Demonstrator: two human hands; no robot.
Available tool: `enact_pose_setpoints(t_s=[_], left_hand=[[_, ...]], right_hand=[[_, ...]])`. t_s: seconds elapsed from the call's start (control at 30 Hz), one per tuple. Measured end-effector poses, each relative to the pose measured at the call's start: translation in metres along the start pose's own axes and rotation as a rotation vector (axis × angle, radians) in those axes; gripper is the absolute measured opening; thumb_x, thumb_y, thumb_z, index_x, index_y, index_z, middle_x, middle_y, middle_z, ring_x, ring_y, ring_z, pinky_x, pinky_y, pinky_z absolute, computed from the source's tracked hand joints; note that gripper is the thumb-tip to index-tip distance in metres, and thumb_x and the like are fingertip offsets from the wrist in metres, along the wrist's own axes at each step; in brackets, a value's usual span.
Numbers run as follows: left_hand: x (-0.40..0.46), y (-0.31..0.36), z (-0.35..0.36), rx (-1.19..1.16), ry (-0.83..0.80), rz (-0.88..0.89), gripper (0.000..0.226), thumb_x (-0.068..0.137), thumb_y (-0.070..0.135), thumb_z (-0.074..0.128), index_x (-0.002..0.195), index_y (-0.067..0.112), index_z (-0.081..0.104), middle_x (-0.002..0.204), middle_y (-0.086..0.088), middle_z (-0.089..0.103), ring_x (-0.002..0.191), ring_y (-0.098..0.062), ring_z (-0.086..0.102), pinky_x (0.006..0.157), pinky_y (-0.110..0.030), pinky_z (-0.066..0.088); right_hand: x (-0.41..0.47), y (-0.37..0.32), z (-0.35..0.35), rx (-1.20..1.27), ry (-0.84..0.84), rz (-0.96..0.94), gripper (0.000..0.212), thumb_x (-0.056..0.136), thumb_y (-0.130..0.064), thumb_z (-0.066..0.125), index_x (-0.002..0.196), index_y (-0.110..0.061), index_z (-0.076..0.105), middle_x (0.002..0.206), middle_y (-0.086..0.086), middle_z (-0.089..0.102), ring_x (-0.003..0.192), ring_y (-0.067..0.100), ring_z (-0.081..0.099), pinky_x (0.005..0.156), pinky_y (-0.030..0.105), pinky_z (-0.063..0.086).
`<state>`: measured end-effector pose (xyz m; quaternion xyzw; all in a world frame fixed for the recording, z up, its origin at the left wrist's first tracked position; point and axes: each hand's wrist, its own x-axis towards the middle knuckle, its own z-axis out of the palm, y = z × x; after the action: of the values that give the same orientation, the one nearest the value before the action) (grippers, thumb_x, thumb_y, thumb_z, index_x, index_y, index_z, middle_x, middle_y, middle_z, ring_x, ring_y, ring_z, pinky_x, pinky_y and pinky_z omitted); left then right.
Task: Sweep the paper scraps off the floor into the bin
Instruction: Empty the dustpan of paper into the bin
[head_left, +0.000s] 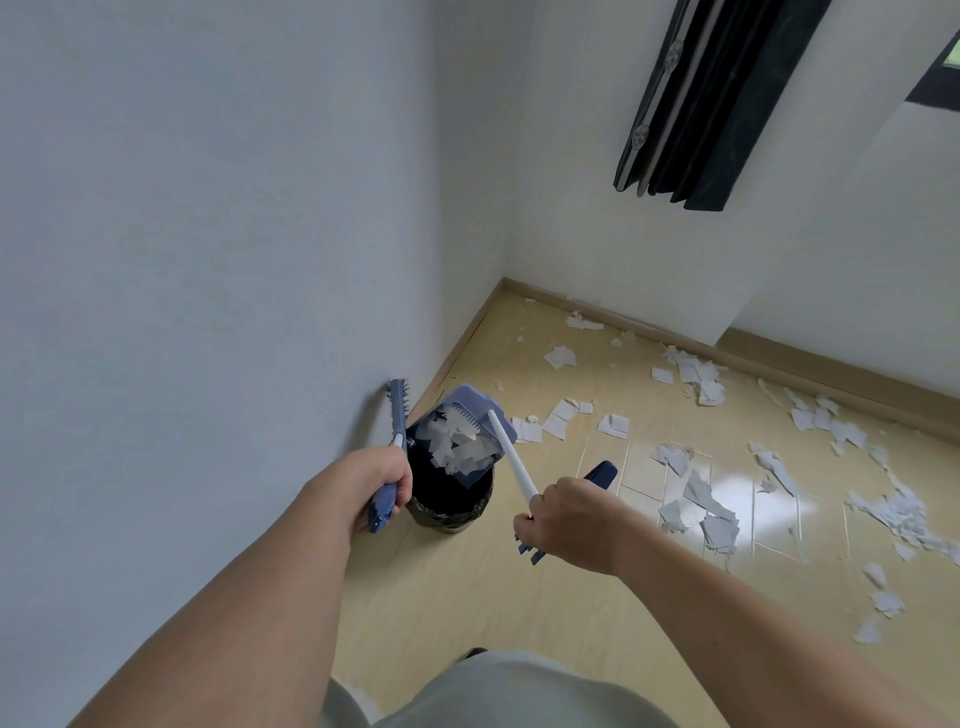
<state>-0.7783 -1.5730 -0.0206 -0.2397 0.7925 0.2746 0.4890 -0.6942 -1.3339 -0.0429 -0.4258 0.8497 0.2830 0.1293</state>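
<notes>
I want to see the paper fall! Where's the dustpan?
The dustpan, full of scraps, is tipped over the black bin by the left wall, held up by the right hand.

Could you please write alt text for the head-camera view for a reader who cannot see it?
A person tips a blue dustpan full of paper scraps over a black bin by the wall, right hand on its white handle, left hand holding a blue broom. Many scraps still litter the wooden floor to the right.
</notes>
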Motion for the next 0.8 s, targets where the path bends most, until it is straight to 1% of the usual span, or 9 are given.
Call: enact_pose_setpoints(t_s=[0.17, 0.33, 0.37, 0.43, 0.5, 0.57, 0.67, 0.73, 0.8], left_hand=[[-0.005, -0.006, 0.002, 0.003, -0.003, 0.004, 0.030, 0.086, -0.001, 0.042, 0.056, 0.003, 0.043, 0.048, -0.007, 0.045, 0.044, -0.019, 0.039, 0.054, -0.026, 0.040], [-0.011, -0.006, 0.005, -0.014, -0.004, -0.031, 0.028, 0.083, 0.001, 0.041, 0.055, 0.004, 0.042, 0.057, -0.008, 0.044, 0.048, -0.019, 0.039, 0.059, -0.028, 0.041], [-0.012, -0.006, 0.006, -0.021, -0.004, -0.038, 0.028, 0.083, 0.001, 0.041, 0.055, 0.003, 0.042, 0.058, -0.008, 0.044, 0.049, -0.019, 0.039, 0.064, -0.028, 0.043], [-0.017, -0.006, 0.010, -0.021, 0.011, -0.045, 0.032, 0.085, 0.001, 0.041, 0.053, 0.001, 0.043, 0.057, -0.009, 0.044, 0.051, -0.021, 0.039, 0.083, -0.028, 0.047], [-0.018, -0.006, 0.013, -0.022, 0.019, -0.030, 0.035, 0.086, 0.001, 0.042, 0.051, 0.000, 0.043, 0.055, -0.010, 0.044, 0.052, -0.022, 0.039, 0.101, -0.030, 0.042], [-0.020, -0.005, 0.017, -0.049, 0.031, -0.018, 0.033, 0.086, 0.000, 0.044, 0.053, 0.000, 0.044, 0.053, -0.010, 0.045, 0.052, -0.022, 0.039, 0.101, -0.032, 0.042], [-0.023, 0.003, 0.023, -0.033, 0.021, 0.048, 0.034, 0.091, 0.000, 0.041, 0.058, 0.002, 0.045, 0.038, -0.006, 0.046, 0.052, -0.020, 0.038, 0.109, -0.039, 0.034], [-0.027, 0.001, 0.026, -0.028, 0.022, 0.087, 0.040, 0.088, -0.002, 0.041, 0.048, -0.001, 0.044, 0.047, -0.009, 0.046, 0.052, -0.021, 0.038, 0.108, -0.035, 0.037], [-0.029, 0.002, 0.028, -0.035, -0.007, 0.103, 0.036, 0.085, -0.001, 0.039, 0.048, 0.000, 0.041, 0.050, -0.009, 0.045, 0.052, -0.023, 0.037, 0.099, -0.030, 0.041]], right_hand=[[0.001, -0.002, -0.002, 0.010, -0.035, -0.028, 0.014, 0.092, -0.008, 0.055, 0.105, -0.006, 0.050, 0.071, 0.008, 0.044, 0.056, 0.024, 0.049, 0.052, 0.029, 0.041], [-0.003, -0.008, 0.003, 0.030, -0.032, -0.021, 0.016, 0.092, -0.008, 0.057, 0.105, -0.006, 0.048, 0.071, 0.009, 0.045, 0.056, 0.026, 0.051, 0.054, 0.030, 0.048], [-0.005, -0.009, 0.004, 0.032, -0.026, -0.023, 0.017, 0.092, -0.007, 0.057, 0.106, -0.005, 0.047, 0.072, 0.010, 0.046, 0.057, 0.026, 0.052, 0.055, 0.031, 0.049], [-0.010, -0.009, 0.008, 0.033, -0.017, -0.024, 0.021, 0.092, -0.006, 0.057, 0.109, -0.005, 0.046, 0.073, 0.010, 0.046, 0.057, 0.026, 0.053, 0.055, 0.031, 0.049], [-0.015, -0.010, 0.013, 0.036, -0.002, -0.014, 0.023, 0.091, -0.007, 0.058, 0.111, -0.005, 0.047, 0.072, 0.010, 0.047, 0.056, 0.026, 0.051, 0.054, 0.030, 0.049], [-0.021, -0.011, 0.019, 0.047, 0.013, 0.008, 0.022, 0.091, -0.008, 0.059, 0.111, -0.006, 0.050, 0.071, 0.009, 0.049, 0.054, 0.026, 0.049, 0.053, 0.030, 0.048], [-0.028, -0.013, 0.027, 0.061, 0.027, 0.027, 0.023, 0.090, -0.009, 0.060, 0.111, -0.006, 0.052, 0.070, 0.008, 0.049, 0.053, 0.024, 0.048, 0.053, 0.030, 0.050], [-0.031, -0.015, 0.031, 0.067, 0.018, 0.033, 0.024, 0.091, -0.009, 0.061, 0.113, -0.006, 0.051, 0.072, 0.009, 0.051, 0.054, 0.025, 0.050, 0.053, 0.031, 0.051], [-0.033, -0.016, 0.034, 0.080, 0.020, 0.053, 0.024, 0.088, -0.011, 0.064, 0.110, -0.008, 0.053, 0.071, 0.008, 0.054, 0.053, 0.024, 0.053, 0.051, 0.031, 0.051]])
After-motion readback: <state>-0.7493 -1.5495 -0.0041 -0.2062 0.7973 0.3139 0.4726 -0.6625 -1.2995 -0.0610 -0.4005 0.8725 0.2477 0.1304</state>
